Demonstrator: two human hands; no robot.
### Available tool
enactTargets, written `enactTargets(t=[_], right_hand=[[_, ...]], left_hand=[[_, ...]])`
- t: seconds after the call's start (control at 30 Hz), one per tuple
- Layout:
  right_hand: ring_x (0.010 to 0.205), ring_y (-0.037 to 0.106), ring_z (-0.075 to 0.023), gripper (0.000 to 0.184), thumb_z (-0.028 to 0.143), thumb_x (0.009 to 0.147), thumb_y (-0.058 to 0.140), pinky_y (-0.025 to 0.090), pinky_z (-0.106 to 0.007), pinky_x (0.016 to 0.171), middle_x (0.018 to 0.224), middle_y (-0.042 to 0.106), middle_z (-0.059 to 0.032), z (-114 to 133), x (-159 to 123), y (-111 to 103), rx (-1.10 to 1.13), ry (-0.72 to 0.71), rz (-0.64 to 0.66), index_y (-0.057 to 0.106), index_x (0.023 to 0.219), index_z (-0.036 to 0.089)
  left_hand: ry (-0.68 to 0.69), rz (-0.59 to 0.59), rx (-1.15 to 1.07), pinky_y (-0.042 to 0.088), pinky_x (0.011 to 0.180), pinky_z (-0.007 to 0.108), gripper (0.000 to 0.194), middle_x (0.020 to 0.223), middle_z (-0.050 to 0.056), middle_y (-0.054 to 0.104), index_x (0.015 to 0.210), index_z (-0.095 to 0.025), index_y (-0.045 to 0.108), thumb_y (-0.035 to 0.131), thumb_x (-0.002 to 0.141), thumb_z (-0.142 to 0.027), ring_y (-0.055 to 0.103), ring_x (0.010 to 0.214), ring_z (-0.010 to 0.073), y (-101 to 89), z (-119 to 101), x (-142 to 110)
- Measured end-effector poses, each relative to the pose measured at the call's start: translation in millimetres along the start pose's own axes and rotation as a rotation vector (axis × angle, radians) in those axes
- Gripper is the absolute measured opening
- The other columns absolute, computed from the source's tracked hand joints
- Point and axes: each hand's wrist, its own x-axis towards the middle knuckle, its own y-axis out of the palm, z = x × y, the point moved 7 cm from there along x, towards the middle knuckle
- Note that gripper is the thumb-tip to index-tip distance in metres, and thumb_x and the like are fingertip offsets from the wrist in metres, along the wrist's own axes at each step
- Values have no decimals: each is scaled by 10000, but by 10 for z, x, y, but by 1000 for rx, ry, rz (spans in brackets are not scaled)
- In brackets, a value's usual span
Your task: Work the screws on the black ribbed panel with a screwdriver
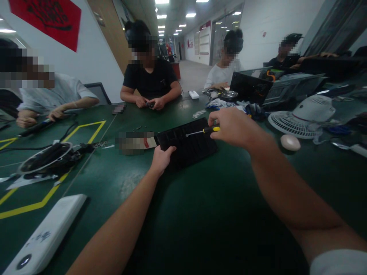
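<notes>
Around the work, a small carton (149, 142) sits at the left end of a black panel (189, 147), crowding that side. Loose bits (140, 128) lie beyond the carton, and a crumpled clear bag (199, 114) lies past the panel's far edge. To the right are a white fan (311, 110) and, just before it, a pale oval object (290, 142). At left, a ring-shaped assembly (46, 160) overlaps yellow tape (43, 202); a long white device (54, 229) lies nearest the wearer. Four other people sit beyond.

The panel is at mid-desk, its near edge tilted up toward the right. It is matte, dark and roughly rectangular, its surface lined; finer detail is too dark to read. The desk (97, 191) is green and smooth, with dull reflections. The fan's grille is slatted.

The hands are apart: the left hand (163, 158) clamps the panel's left end; the right hand (229, 126) grips a screwdriver (210, 130) with yellow-and-black handle and thin metal shaft. Tip contact cannot be confirmed.
</notes>
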Motion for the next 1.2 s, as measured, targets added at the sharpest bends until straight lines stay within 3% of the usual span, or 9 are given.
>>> enactTargets(t=[0.17, 0.53, 0.83, 0.93, 1.03, 1.2], right_hand=[[958, 754, -298, 232, 130, 823, 788, 499, -382, 782, 1016, 834, -98, 14, -1, 13, -9, -38, -10, 841, 1036, 207], [1098, 767, -373, 248, 345, 946, 746, 545, -444, 834, 1126, 857, -138, -21, -16, -46, -71, 105, 35, 910, 1096, 235], [999, 771, -335, 218, 379, 1010, 699, 547, -438, 829, 1024, 848, -93, -13, -26, -3, -12, 79, 73, 873, 1095, 279], [998, 770, -324, 171, 344, 938, 791, 547, -424, 839, 1023, 846, -84, -9, -8, 1, -1, 57, 49, 875, 1069, 273], [1014, 771, -330, 268, 253, 829, 871, 551, -415, 834, 1043, 848, -87, -22, 15, 26, 5, 52, 35, 873, 1096, 258], [1009, 775, -326, 252, 195, 866, 793, 556, -425, 849, 1043, 849, -101, -3, 37, 84, 28, 3, 15, 867, 1103, 240]], left_hand=[[0, 12, -15, 617, 828, 419, 385, 892, 93, 820, 887, -173, 777, 885, 589, -391, 772, 859, 305, 9, 2, -2], [8, 8, -16, 624, 853, 434, 373, 865, 87, 813, 876, -171, 768, 888, 592, -382, 773, 848, 306, 6, -2, -1], [-9, -10, -16, 612, 813, 404, 386, 833, 69, 790, 869, -172, 762, 893, 575, -385, 747, 800, 275, -4, 13, 14], [10, -27, -15, 603, 779, 382, 374, 828, 65, 787, 854, -172, 759, 888, 574, -383, 735, 782, 262, -12, 9, 18], [6, -24, -19, 604, 772, 382, 365, 826, 68, 789, 848, -177, 757, 880, 572, -381, 739, 788, 268, -5, 9, 16], [3, -4, -7, 616, 822, 405, 374, 839, 73, 790, 864, -176, 761, 879, 577, -385, 753, 823, 286, 3, 3, 7]])
